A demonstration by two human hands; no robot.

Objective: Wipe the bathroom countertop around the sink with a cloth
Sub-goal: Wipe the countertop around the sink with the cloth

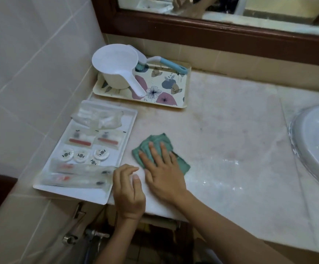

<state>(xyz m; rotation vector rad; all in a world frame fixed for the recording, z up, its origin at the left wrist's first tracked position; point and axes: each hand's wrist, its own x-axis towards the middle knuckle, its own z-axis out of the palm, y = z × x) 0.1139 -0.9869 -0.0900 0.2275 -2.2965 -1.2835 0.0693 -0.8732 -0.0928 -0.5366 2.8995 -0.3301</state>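
Near the middle of the frame, a folded green cloth (pixel 155 139) is pressed flat on the pale marble counter (pixel 231 121) by the right hand (pixel 162 174), whose fingers are held straight and spread across the fabric; one corner of the cloth is left showing to the right of the hand. Just to the left, the left hand (pixel 129 193) is seen at the front edge of the counter, its fingers loosely curled and nothing gripped in them, with the fingertips close to the near right corner of a white tray (pixel 116 159); whether the tray is actually touched cannot be told. On that tray, at the lower left of the frame, clear wrapped packets (pixel 78 174), small round white items (pixel 81 155) and flat sachets are laid out. Behind it, towards the upper middle, a flower-patterned tray (pixel 179 80) is set against the back wall, and on it a white plastic scoop (pixel 114 67) and a brush with a blue handle (pixel 172 63) are placed. A wet sheen is visible on the counter to the right of the cloth. At the right edge of the frame, part of a white sink (pixel 315 141) is shown, well apart from the cloth. Along the top, a mirror in a dark wooden frame (pixel 212 31) is mounted, and the left side is taken up by a tiled wall (pixel 31 63).
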